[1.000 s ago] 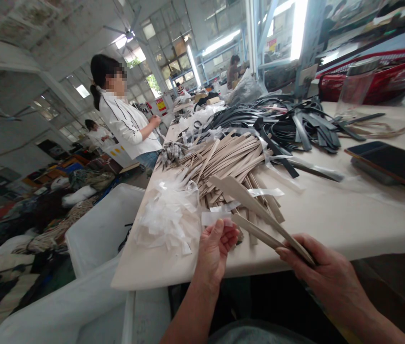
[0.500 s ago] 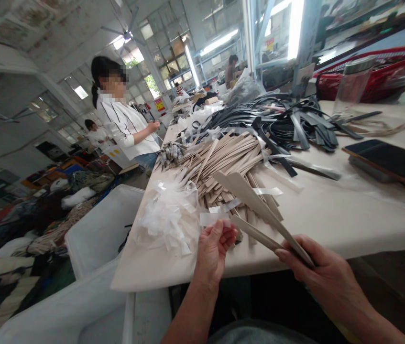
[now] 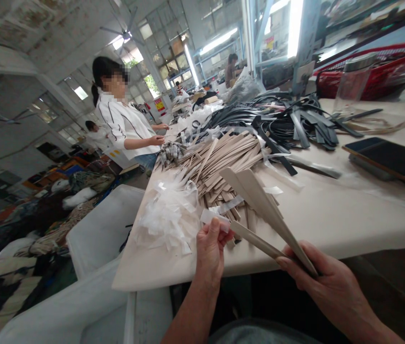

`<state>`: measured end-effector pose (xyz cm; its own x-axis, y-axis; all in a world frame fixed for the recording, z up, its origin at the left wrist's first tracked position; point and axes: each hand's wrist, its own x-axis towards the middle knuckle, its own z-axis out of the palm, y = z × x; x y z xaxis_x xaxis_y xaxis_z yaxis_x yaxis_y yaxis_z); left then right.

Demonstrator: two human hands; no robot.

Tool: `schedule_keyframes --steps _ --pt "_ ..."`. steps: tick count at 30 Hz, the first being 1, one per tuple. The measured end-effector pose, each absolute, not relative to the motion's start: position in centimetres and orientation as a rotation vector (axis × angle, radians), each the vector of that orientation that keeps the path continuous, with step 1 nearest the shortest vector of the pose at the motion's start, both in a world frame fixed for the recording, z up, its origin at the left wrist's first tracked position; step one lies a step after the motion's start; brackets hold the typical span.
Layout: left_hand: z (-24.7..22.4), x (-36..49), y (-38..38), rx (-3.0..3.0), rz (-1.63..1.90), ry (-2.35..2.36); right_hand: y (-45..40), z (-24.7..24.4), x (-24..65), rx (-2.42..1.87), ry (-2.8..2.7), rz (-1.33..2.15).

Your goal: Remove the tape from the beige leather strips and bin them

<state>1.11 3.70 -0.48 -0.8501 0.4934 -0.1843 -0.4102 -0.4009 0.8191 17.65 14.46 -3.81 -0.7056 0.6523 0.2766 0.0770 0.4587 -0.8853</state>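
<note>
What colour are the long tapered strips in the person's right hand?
The long tapered strips are pale beige; the head view shows them best.

The tapered strips (image 3: pixel 259 205) look like matt, faintly grainy imitation leather in beige, as does the pile of strips (image 3: pixel 220 165) beyond them. The black strips (image 3: pixel 295 122) have a soft sheen. The film scraps (image 3: pixel 168 217) are thin, glossy clear plastic, the worktop (image 3: pixel 331 224) smooth matt cream, and the jar (image 3: pixel 353 91) glass under a metal lid (image 3: pixel 360 62).

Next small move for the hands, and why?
Likely bring the white film strip pinched in the left hand onto the tapered beige strips in the right hand: the film is beside them, and both hands are raised off the table.
</note>
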Motion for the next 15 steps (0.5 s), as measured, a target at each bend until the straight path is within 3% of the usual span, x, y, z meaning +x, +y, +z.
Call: schedule_keyframes --steps 11,15 --pt "-1.8 1.8 3.6 0.271 2.033 1.462 14.3 -3.8 16.7 -0.634 -2.147 1.271" --pt "-1.6 1.9 4.0 0.448 1.912 1.590 14.2 -2.9 15.6 -0.621 -2.112 1.429"
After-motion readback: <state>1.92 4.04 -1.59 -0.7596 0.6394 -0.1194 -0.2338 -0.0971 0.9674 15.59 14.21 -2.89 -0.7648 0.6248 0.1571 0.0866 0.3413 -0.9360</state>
